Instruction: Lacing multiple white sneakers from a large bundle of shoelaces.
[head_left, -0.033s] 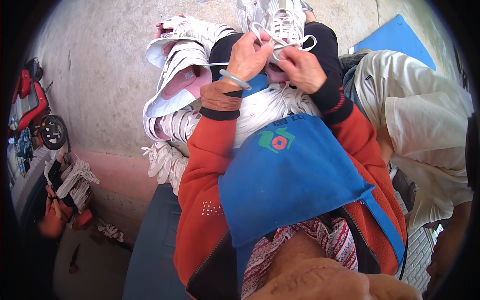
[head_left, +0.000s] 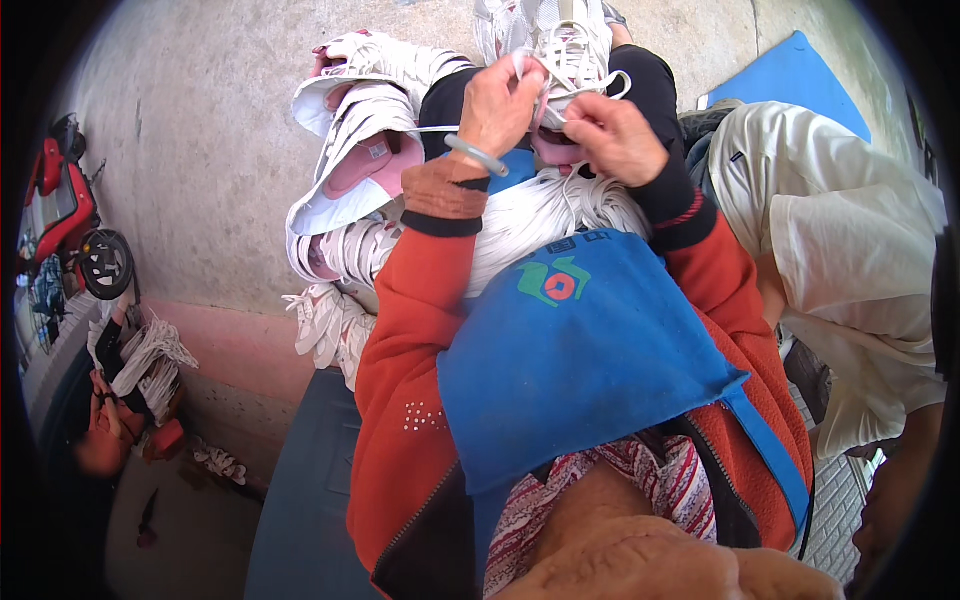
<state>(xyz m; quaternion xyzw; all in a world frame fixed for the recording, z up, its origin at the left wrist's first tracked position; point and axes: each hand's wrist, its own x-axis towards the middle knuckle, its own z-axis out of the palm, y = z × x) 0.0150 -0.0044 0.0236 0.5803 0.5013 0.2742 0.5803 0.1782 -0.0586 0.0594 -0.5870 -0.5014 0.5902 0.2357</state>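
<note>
A white sneaker [head_left: 578, 55] with pink lining lies on my lap, its toe pointing away from me and white laces threaded across its front. Over its left side, my left hand [head_left: 500, 108] is closed, thumb and fingers pinching a white shoelace [head_left: 519, 62]. My right hand [head_left: 617, 138] is closed too, its fingertips on lace beside the shoe's opening. A small loop of lace stands out just above it. The exact grip of the right fingertips is partly hidden. Below both hands, a thick bundle of loose white laces [head_left: 545, 225] lies across my lap.
Several laced shoe uppers [head_left: 365, 150] with pink insides are stacked at my left. A blue apron [head_left: 590, 350] covers my front. Close on the right sits a person in pale clothes [head_left: 840, 190]. A blue board [head_left: 790, 85] lies behind them, and a red scooter [head_left: 65, 210] stands far left.
My hands have drawn slightly apart, the right one moving a little right and toward me. The large lace loops between them have shrunk, and the left fingers now pinch lace higher up.
</note>
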